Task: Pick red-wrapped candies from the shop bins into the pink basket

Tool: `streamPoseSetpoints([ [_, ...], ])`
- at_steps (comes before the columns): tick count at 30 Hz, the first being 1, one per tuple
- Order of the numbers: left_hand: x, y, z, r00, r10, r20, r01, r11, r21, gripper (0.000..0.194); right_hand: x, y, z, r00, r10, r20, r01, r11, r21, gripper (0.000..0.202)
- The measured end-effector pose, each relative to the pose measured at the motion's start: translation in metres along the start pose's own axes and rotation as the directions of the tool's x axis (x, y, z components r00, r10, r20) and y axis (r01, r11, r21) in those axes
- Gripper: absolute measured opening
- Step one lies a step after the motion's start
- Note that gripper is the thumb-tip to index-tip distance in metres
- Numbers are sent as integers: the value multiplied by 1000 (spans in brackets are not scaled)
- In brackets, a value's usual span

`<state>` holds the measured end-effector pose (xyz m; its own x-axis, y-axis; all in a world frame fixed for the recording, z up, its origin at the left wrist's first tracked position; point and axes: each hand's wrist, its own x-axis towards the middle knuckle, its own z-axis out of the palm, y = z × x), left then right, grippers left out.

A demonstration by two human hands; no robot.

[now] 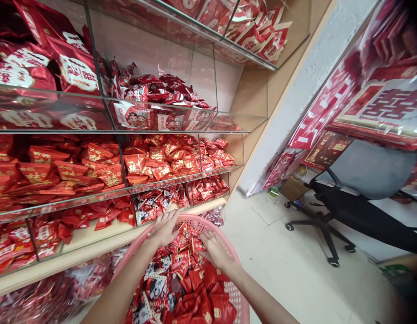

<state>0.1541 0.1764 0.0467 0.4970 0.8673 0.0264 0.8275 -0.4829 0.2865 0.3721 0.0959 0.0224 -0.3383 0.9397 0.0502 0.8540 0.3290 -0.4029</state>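
Red packets (203,288) fill the pink basket (241,288); left hand (164,228) at far rim, right hand (214,251) over packets, fingers loosely open, any grip unclear.

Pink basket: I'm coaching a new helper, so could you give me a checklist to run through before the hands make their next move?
1. Both hands in view, left hand and right hand: ok.
2. Packets in the basket: ok, plenty, in mixed designs.
3. Nothing pinched in the fingers: cannot tell, the fingertips are partly hidden.
4. Basket resting steadily: cannot tell, its base is out of sight.
5. Office chair apart from the basket: ok, bare floor shows between them.
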Motion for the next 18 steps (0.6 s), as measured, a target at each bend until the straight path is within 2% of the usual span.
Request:
streamPoseSetpoints([
  [5,0,-4,5,1000,9,3,-9,1000,-3,75,12,-16,3,1000,13,16,-12,999,-35,49],
  [7,2,-7,4,1000,-8,8,9,999,-32,73,9,-15,3,999,42,3,-42,999,-10,54],
  [10,6,-1,-6,999,-45,16,46,996,-81,64,-4,-8,-3,994,82,-73,-75,992,98,50],
  [13,-4,27,-29,995,-28,-99,14,990,-142,45,-18,3,-15,960,179,-215,-108,947,304,50],
  [16,-36,67,-53,949,56,-312,-155,941,-302,40,-24,15,-30,911,288,-294,-117,866,486,48],
  [18,-64,85,-61,948,42,-317,-151,932,-330,39,-22,22,-42,894,303,-329,-95,847,523,45],
])
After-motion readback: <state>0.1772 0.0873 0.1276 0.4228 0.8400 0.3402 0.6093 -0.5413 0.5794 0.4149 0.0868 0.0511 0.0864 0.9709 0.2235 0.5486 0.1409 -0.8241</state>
